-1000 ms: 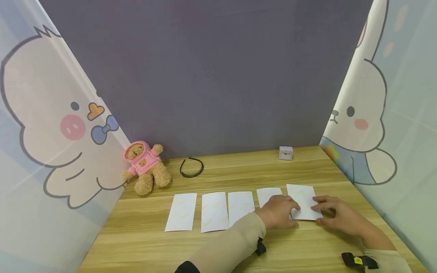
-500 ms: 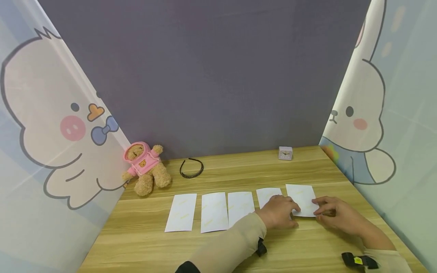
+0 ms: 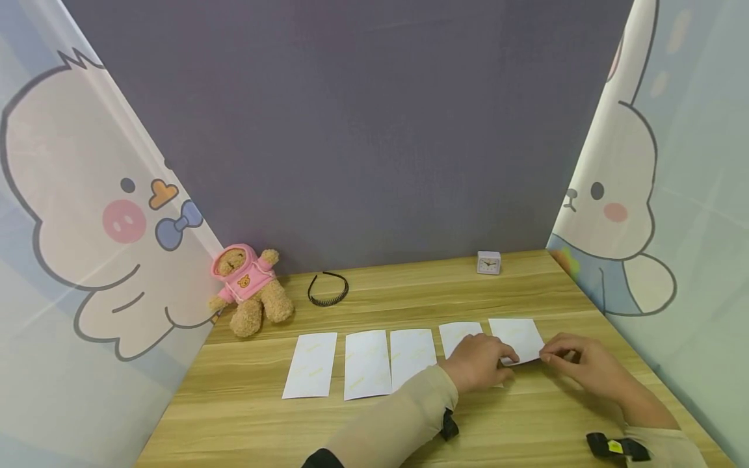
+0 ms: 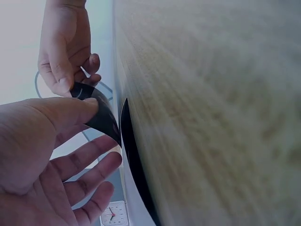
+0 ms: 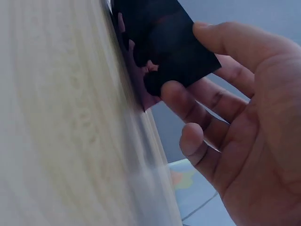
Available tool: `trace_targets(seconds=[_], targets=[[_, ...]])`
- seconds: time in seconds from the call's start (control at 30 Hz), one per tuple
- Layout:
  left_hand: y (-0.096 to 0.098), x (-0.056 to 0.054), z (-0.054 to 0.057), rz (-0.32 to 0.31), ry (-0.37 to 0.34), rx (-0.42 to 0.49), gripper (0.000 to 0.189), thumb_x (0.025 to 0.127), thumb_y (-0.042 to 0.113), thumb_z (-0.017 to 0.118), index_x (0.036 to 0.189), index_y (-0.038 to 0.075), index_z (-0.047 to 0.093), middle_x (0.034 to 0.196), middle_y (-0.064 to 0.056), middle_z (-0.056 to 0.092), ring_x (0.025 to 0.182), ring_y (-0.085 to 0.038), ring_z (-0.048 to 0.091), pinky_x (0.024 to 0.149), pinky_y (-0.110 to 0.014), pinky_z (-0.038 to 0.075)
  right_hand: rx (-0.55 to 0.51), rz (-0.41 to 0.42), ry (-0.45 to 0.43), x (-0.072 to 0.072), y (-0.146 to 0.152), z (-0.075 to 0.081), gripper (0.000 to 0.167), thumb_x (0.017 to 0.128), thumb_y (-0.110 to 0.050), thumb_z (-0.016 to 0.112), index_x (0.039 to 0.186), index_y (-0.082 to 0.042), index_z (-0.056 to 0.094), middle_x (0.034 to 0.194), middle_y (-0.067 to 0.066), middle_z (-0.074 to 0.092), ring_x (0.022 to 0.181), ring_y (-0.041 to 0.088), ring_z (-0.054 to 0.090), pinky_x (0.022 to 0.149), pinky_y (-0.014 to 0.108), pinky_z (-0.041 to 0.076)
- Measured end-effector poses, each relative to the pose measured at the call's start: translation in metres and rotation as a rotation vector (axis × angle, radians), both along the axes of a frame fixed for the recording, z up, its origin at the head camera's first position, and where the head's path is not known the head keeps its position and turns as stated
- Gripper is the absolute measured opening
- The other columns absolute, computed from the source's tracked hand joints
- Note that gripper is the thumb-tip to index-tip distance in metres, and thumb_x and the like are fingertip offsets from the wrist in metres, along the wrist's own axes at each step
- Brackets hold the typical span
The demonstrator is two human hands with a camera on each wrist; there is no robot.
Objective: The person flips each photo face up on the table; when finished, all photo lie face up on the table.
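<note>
The rightmost photo print (image 3: 516, 335) has a white back with faint yellow marks. Its near edge is lifted off the table. My right hand (image 3: 588, 365) pinches its near right corner between thumb and fingers; the right wrist view shows the print's dark, glossy picture side (image 5: 176, 44). At the near left corner my left hand (image 3: 476, 363) holds it, with the thumb on the dark side (image 4: 104, 117) in the left wrist view. Its other fingers are spread. Under the left hand, another white-backed print (image 3: 459, 335) is partly hidden.
Three more white-backed prints (image 3: 311, 365) lie in a row to the left, one partly behind the left sleeve. Along the back stand a teddy bear (image 3: 248, 286) in a pink hoodie, a black headband (image 3: 329, 301) and a small white clock (image 3: 488, 262). Printed cloth walls flank the table (image 3: 234, 429).
The rightmost print's near edge has been raised from the table and bent up. My right hand has closed its fingers on the corner; the left hand has barely moved.
</note>
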State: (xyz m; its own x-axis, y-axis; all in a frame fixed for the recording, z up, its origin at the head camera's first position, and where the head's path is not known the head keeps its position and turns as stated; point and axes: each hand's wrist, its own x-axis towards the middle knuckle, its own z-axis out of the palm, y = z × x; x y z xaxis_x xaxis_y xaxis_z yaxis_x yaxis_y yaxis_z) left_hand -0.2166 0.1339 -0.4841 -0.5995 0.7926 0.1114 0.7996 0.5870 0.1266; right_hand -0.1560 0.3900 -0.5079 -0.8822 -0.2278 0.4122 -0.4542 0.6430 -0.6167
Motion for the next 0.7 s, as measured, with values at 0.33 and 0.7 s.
trace_targets(seconds=[0.33,0.7], targets=[[0.0007,-0.0003,0.0001,0.033,-0.067,0.123,0.017,0.105,0.037,0.067,0.118,0.039,0.078,0.101,0.028,0.072,0.085,0.017,0.058,0.073,-0.006,0.044,-0.044,-0.058,0.043,-0.0008,0.0005,-0.0001,0.018,0.092,-0.004,0.080,0.097,-0.021,0.079,0.089,-0.010,0.071,0.077,0.007,0.062,0.061,0.024,0.049],[-0.0028,-0.0015,0.0012,0.096,-0.080,0.208,0.019,0.107,0.033,0.063,0.118,0.037,0.077,0.090,0.026,0.069,0.071,0.016,0.047,0.065,-0.007,0.040,-0.038,-0.080,0.017,0.0000,-0.0026,0.0018,0.025,0.087,-0.007,0.086,0.109,-0.017,0.079,0.105,-0.002,0.074,0.090,0.004,0.064,0.067,0.026,0.055]])
